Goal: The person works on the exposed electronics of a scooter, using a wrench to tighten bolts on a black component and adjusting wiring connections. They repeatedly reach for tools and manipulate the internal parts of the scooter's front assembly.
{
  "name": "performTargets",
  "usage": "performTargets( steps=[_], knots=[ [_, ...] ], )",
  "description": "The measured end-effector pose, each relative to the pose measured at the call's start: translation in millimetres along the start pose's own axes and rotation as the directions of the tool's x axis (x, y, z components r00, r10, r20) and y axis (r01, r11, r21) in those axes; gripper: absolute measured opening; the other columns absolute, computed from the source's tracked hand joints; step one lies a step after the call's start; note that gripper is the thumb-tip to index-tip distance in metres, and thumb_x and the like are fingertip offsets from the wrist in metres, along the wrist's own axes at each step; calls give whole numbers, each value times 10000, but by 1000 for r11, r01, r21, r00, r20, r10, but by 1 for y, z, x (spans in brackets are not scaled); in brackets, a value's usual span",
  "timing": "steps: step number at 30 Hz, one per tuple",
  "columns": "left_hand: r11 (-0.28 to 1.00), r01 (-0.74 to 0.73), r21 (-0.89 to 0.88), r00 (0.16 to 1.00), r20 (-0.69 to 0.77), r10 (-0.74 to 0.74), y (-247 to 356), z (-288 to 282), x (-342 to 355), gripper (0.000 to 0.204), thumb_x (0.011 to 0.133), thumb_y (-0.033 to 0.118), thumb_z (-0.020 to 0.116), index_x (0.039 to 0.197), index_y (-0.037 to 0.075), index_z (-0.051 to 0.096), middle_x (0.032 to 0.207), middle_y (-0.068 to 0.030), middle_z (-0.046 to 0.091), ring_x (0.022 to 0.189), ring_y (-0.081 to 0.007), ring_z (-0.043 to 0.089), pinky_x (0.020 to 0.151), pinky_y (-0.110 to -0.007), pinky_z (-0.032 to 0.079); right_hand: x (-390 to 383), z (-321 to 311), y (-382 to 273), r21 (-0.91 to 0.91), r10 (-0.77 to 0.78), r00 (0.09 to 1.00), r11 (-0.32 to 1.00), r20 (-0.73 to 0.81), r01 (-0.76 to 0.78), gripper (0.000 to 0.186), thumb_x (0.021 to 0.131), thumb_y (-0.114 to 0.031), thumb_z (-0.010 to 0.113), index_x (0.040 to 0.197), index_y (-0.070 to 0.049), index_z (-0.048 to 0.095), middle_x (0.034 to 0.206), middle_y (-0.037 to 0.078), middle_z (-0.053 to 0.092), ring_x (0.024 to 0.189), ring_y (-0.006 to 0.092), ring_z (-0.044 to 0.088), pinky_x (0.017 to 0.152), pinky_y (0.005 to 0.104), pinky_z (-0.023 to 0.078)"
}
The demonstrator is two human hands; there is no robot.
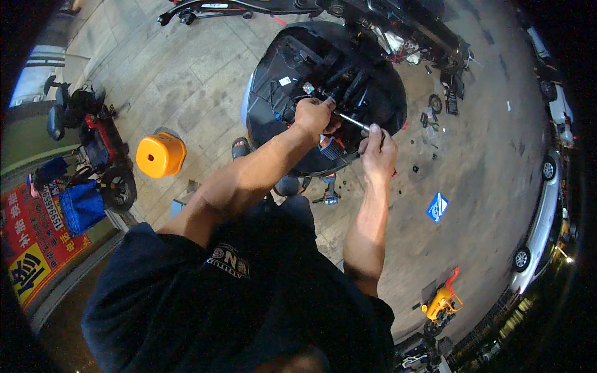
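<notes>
A large rounded black plastic shell (388, 112) with black parts and wiring lies in front of me. Above it, my right hand (378, 152) pinches the near end of a slim silver metal rod-like tool (353, 120). The tool slants up and left toward my left hand (314, 117), which is closed over the middle of the shell. Its fingertips are at the tool's far end, close to a dark part (339, 93); what exactly they grip is hidden. Under my left hand, a grey ribbed piece (333, 149) shows inside the shell.
A yellow plastic stool (160, 155) stands to the left, before a parked scooter (109, 140). A cordless power tool (331, 191) sits below the shell. Small loose parts, a blue-and-white packet (437, 207) and a yellow machine (443, 304) are on the floor at right. A vehicle frame (398, 25) lies beyond.
</notes>
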State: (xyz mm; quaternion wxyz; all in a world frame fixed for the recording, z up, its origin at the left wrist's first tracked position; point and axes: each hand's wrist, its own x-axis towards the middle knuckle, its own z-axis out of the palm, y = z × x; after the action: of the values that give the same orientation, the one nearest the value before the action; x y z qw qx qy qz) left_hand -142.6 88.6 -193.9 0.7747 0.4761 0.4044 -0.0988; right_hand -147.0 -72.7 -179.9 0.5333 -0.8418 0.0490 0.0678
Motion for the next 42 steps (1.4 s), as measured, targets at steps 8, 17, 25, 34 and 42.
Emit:
performTargets(
  steps=[8,17,25,34,42],
  knots=[
    [976,91,-196,996,17,-89,3,7,4,197,913,184,574,873,-9,563,799,-89,580,698,-204,609,516,-307,514,24,-8,-20,-86,-175,983,980,50,179,316,955,-283,531,807,-10,588,556,16,546,500,85,472,495,269,380],
    [990,60,-130,998,-20,-63,8,7,6,213,929,163,547,837,-28,568,706,-144,635,534,-211,600,433,-306,475,24,12,-6,133,-159,986,977,-49,165,268,967,-258,496,902,-17,592,614,32,586,506,83,527,470,219,393],
    [968,158,-194,982,138,-132,-36,-32,-27,245,923,228,561,942,-16,554,828,-160,627,696,-250,614,607,-343,513,-48,-3,-5,273,-266,952,937,149,219,187,956,-131,479,1066,-10,571,736,51,622,601,65,555,551,205,464],
    [963,-16,268,989,143,-23,-62,-52,-31,281,934,249,512,1009,-4,608,848,-98,651,682,-164,579,619,-285,468,-133,64,63,473,214,940,821,264,-320,272,931,-176,472,1099,19,560,919,125,622,765,212,604,677,308,499],
    [894,-118,433,973,230,17,-62,-49,-14,256,909,244,583,976,-1,613,810,-67,648,695,-145,597,600,-284,476,-110,100,48,380,320,945,868,67,-320,333,930,-204,458,1159,21,548,1085,162,604,970,246,582,852,336,459]
  ],
)
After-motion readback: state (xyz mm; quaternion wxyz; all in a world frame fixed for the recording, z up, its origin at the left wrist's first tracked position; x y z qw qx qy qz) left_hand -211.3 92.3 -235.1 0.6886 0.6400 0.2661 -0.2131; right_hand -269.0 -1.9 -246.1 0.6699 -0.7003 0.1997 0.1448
